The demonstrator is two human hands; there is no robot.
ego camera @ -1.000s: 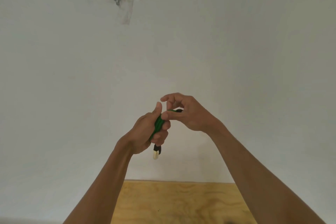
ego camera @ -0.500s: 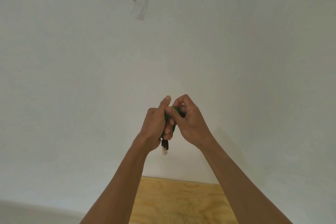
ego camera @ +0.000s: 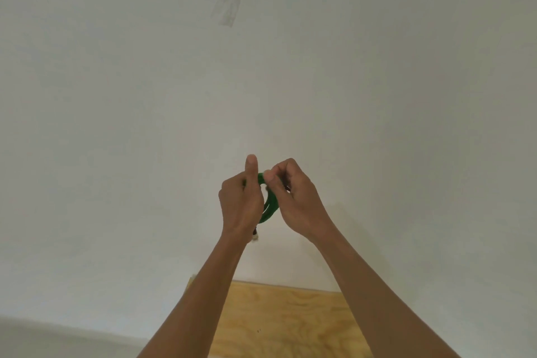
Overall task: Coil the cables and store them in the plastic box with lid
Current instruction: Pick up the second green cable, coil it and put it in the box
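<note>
Since half a second ago the hands have moved a little apart. The left hand (ego camera: 241, 200) grips the green cable (ego camera: 268, 206), thumb now straight up; the right hand (ego camera: 293, 200) pinches its top loop. The bundle is in the air, above the wooden table (ego camera: 284, 322).

Both hands (ego camera: 271, 197) on green cable (ego camera: 269, 206), mid-air.

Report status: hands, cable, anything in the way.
Left hand shut on green cable, thumb up. Right hand pinching the coil's top. Plug end dangling below left hand. Box not in view; nothing in the way.
</note>
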